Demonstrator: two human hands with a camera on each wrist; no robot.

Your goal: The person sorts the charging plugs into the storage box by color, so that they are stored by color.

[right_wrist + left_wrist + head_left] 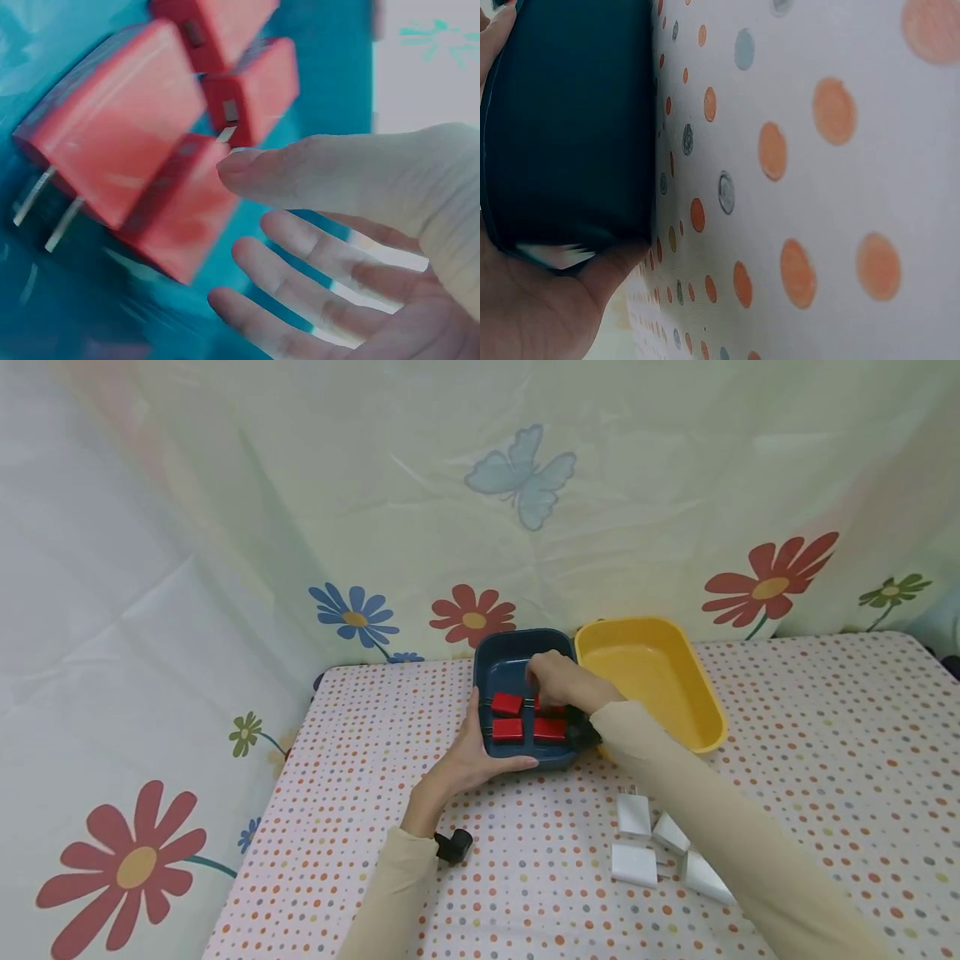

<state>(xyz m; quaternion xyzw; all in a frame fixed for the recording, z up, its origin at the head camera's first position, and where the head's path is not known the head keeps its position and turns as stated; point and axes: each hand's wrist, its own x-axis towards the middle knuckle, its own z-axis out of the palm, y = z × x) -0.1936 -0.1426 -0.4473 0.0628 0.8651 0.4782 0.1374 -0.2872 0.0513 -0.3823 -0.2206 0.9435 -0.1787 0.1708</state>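
A dark blue tray [504, 673] holds several red plug-in chargers [507, 730], lying in rows with metal prongs showing on some. My left hand [467, 758] braces the tray's near left corner, its fingers along the left wall and its straight thumb along the front. In the left wrist view the palm and thumb lie against the tray's outer wall [570, 135]. My right hand [561, 680] reaches into the tray over the chargers on the right. Its fingers are loosely spread in the right wrist view, with the thumb tip beside a red charger [259, 94] and nothing held.
Right of the blue tray stands a yellow tray [637, 681], partly behind my right forearm. Several white plug-in chargers [634, 865] lie on the dotted tablecloth [540, 860] beside that forearm. A flowered curtain [630, 510] hangs behind the table.
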